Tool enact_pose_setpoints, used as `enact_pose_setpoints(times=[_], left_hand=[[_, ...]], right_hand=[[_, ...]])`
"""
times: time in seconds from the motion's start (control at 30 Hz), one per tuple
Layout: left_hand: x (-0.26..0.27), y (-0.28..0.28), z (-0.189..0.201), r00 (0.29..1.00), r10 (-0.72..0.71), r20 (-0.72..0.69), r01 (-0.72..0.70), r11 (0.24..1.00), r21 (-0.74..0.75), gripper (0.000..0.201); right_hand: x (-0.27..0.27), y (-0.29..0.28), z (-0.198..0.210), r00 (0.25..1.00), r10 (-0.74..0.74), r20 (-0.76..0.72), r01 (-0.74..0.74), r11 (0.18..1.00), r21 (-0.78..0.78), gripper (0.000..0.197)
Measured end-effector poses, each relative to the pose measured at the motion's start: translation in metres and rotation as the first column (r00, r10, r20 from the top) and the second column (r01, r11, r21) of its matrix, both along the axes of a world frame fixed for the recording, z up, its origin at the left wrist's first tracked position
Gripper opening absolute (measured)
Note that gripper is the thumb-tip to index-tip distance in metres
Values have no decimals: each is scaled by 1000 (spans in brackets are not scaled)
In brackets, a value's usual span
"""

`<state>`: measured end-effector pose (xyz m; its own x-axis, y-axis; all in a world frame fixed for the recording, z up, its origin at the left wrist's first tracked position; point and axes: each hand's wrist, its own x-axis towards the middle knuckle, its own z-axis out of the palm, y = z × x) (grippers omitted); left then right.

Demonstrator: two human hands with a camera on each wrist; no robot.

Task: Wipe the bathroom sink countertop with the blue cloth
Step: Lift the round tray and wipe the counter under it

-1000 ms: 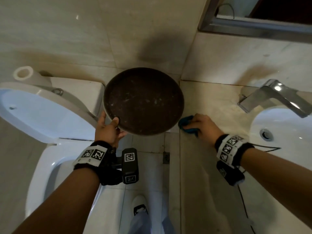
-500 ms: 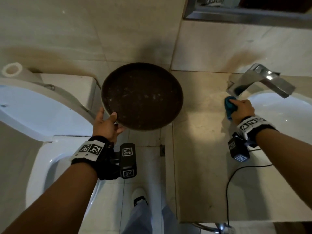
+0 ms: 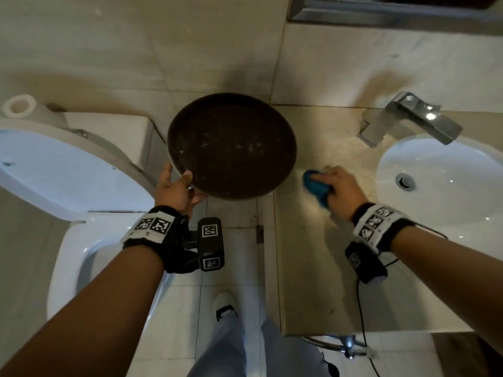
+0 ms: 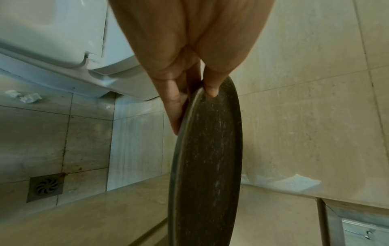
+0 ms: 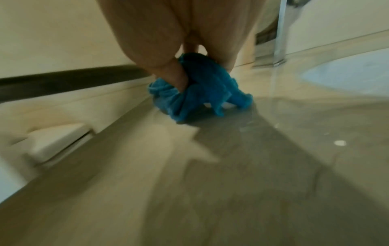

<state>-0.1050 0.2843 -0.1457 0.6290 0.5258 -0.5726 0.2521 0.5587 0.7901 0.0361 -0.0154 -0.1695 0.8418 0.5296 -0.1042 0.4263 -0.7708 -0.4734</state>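
You are in the wiping step: your right hand [image 3: 341,187] has its fingers curled round the bunched blue cloth [image 3: 317,187] and presses it on the beige stone tabletop [image 3: 313,281], near the left edge. Your left hand [image 3: 174,190] pinches the rim of the round dark tray [image 3: 231,149], thumb on top, and holds it off the tabletop, above the floor. Farther right are the white round basin [image 3: 441,180] and the square metal tap [image 3: 408,118]. The next move, I think, calls for a flat stroke toward the tap, keeping the tray lifted.
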Motion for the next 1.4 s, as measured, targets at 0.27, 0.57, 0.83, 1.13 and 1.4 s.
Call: enact_pose_setpoints(times=[0.27, 0.57, 0.83, 1.13, 1.4], left_hand=[[-4, -4, -1, 999, -3, 36, 2, 1000, 16, 56], [2, 5, 0, 1000, -10, 11, 10, 1000, 23, 57], [4, 14, 1, 1000, -3, -17, 3, 999, -44, 56], [-1, -14, 12, 1000, -12, -23, 10, 997, -83, 61], [-3, -45, 21, 999, -35, -18, 34, 999, -29, 60]], right_hand=[[56, -27, -2, 879, -474, -48, 439, 846, -303, 61], [28, 25, -22, 998, 20, -57, -26, 992, -122, 48], [-32, 2, -23, 916, 401, 4, -401, 916, 13, 31], [-35, -63, 8, 992, 4, -127, -4, 1000, 0, 53], [-12, -71, -3, 923, -341, -176, 263, 896, -359, 67]])
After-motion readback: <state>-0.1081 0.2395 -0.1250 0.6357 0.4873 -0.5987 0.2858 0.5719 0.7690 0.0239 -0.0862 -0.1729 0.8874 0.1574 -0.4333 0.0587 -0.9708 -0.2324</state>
